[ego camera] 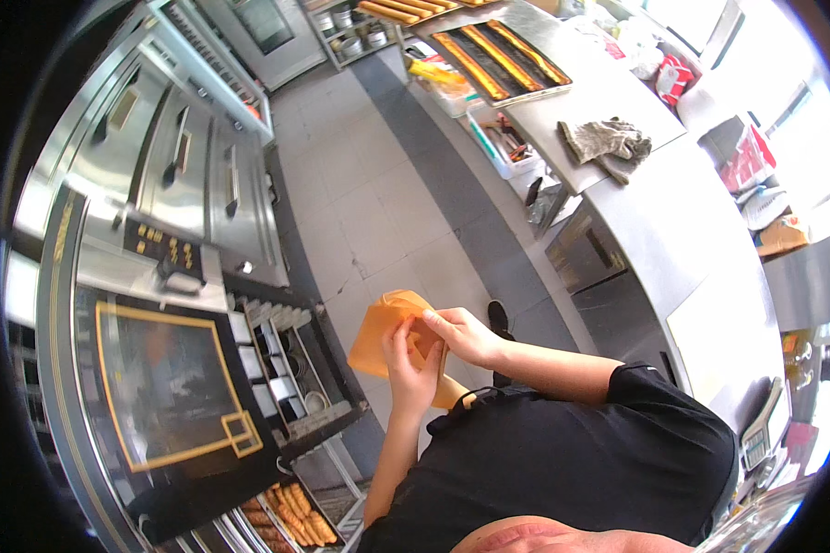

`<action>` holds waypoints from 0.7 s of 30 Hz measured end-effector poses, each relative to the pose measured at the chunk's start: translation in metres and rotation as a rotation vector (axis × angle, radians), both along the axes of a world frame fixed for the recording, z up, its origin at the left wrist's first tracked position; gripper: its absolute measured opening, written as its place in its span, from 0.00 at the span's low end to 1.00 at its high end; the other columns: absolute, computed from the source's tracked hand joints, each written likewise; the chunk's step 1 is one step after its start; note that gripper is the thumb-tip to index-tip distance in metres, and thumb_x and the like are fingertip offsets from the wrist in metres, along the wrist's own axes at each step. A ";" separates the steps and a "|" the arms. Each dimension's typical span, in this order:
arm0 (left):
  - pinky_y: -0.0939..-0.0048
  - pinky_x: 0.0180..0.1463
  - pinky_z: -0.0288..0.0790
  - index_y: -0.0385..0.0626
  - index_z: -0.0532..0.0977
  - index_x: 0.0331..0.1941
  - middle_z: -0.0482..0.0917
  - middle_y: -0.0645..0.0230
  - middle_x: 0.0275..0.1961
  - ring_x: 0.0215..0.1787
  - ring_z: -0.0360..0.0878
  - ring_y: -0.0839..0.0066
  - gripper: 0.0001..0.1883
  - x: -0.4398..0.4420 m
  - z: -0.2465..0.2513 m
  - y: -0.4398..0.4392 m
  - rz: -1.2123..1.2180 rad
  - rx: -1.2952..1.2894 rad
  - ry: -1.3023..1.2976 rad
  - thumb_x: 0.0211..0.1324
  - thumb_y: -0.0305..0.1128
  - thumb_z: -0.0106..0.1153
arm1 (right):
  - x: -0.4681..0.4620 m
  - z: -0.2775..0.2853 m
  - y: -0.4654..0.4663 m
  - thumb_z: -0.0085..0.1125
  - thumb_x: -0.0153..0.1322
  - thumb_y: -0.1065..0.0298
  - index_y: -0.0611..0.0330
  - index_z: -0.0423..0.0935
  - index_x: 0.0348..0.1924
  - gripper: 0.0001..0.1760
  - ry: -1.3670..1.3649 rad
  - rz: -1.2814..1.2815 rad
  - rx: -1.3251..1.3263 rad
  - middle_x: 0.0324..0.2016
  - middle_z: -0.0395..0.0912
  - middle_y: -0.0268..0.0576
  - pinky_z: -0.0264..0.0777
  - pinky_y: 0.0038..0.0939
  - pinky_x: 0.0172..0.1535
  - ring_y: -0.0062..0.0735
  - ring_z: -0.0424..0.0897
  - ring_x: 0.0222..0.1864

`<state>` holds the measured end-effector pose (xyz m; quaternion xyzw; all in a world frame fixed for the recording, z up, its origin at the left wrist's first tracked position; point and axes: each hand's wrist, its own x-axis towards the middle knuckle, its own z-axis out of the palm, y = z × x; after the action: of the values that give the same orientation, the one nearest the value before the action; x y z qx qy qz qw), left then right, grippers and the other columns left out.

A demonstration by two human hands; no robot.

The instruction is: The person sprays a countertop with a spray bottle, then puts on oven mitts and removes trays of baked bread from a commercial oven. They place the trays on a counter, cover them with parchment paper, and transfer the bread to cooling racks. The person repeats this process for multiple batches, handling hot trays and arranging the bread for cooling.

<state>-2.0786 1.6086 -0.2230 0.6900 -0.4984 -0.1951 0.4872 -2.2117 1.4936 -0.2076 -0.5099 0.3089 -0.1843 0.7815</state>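
In front of my torso, both hands hold a thin orange bag (380, 339) that looks like paper or soft sheet; its exact material cannot be told. My left hand (408, 366) has its fingers at the near side of the bag's mouth. On the right side, my right hand (467, 337) pinches the bag's upper edge between thumb and fingers. A paler yellow piece (453, 392) shows below my hands, partly covered by my left wrist; whether it belongs to the bag is unclear.
Stacked ovens (180, 159) line the left, beside a dark glass oven door (166, 387). Below is a tray of browned pastries (301, 515). Work gloves (605, 142) lie on the steel table (636, 180) at right, near a black tray (467, 63) with long pastry strips.
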 end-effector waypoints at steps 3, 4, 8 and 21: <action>0.52 0.73 0.76 0.39 0.74 0.74 0.79 0.52 0.69 0.72 0.80 0.52 0.35 -0.020 -0.008 -0.085 -0.060 0.076 0.051 0.67 0.31 0.80 | -0.024 -0.016 -0.074 0.45 0.95 0.47 0.72 0.82 0.69 0.32 -0.021 0.007 -0.035 0.57 0.90 0.46 0.78 0.37 0.68 0.29 0.84 0.60; 0.54 0.70 0.78 0.39 0.74 0.73 0.80 0.51 0.69 0.70 0.82 0.53 0.36 -0.026 -0.011 -0.117 -0.086 0.056 0.081 0.66 0.31 0.81 | -0.033 -0.017 -0.096 0.45 0.95 0.48 0.71 0.80 0.71 0.32 -0.006 0.005 -0.010 0.58 0.90 0.46 0.77 0.37 0.69 0.30 0.84 0.61; 0.60 0.61 0.83 0.38 0.75 0.70 0.85 0.52 0.63 0.61 0.89 0.59 0.31 -0.045 -0.007 -0.211 -0.172 0.049 0.142 0.68 0.32 0.79 | -0.059 -0.008 -0.179 0.50 0.94 0.52 0.70 0.77 0.75 0.29 -0.053 -0.023 0.080 0.63 0.87 0.48 0.74 0.38 0.73 0.32 0.83 0.65; 0.65 0.64 0.82 0.32 0.83 0.60 0.91 0.60 0.58 0.57 0.89 0.71 0.15 0.082 -0.061 -0.466 0.160 0.066 0.489 0.82 0.33 0.65 | -0.124 -0.049 -0.416 0.65 0.86 0.59 0.65 0.89 0.58 0.18 0.231 -0.315 -0.159 0.44 0.91 0.38 0.83 0.31 0.48 0.25 0.87 0.43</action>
<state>-1.9965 1.1426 -0.2841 0.6752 -0.3029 -0.3332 0.5842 -2.3362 1.0775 -0.2565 -0.5329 0.4571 -0.2682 0.6596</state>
